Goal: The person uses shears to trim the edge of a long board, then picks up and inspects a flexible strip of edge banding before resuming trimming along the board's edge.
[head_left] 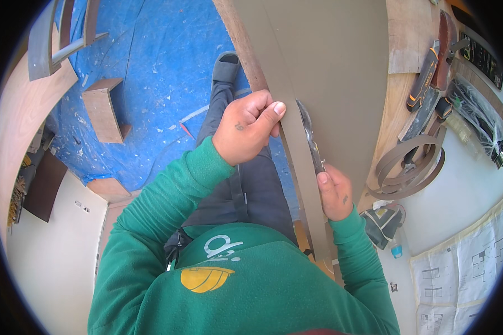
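A grey-brown board (341, 72) lies in front of me, its rough, lighter edge (243, 47) showing at the far left. A strip of matching edge banding (303, 173) runs along its near left side down toward my body. My left hand (248, 125) is closed, thumb and forefinger pinching at the strip by the board's edge; the fingertips partly hide the grip. My right hand (335, 192) is closed around the lower end of a knife (308, 131). The knife's dark, shiny blade points away from me, flat along the board beside the strip. Its handle is mostly hidden.
At right lie a coil of banding (439, 167), a utility knife (423, 78), a brown sheath (444, 53), a plastic bag (475, 111) and printed drawings (458, 268). A blue sheet (156, 56) covers the floor at left, with a wooden bracket-shaped piece (102, 114) on it.
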Motion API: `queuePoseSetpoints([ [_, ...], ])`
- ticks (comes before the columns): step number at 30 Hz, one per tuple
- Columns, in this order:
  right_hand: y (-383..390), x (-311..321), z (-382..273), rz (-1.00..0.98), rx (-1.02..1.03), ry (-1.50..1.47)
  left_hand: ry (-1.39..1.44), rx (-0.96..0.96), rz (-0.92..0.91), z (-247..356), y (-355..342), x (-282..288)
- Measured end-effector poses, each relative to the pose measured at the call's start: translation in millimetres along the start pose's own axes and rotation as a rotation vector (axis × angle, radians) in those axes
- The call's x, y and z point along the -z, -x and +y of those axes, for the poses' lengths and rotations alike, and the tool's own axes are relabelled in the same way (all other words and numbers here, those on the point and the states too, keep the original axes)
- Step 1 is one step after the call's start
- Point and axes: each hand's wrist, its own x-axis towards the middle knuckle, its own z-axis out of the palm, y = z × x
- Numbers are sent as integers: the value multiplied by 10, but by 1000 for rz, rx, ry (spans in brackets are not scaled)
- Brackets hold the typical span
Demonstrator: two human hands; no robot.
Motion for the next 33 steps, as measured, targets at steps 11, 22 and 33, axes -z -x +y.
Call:
queuePoseSetpoints([
  [11,-69,19,-112,-47,15,57,1,-8,-18,-39,19,5],
  [22,-53,12,-63,-29,11,18,21,8,-25,-63,14,5],
  [33,-59,3,-45,-27,31,24,5,21,-24,-37,27,-2],
])
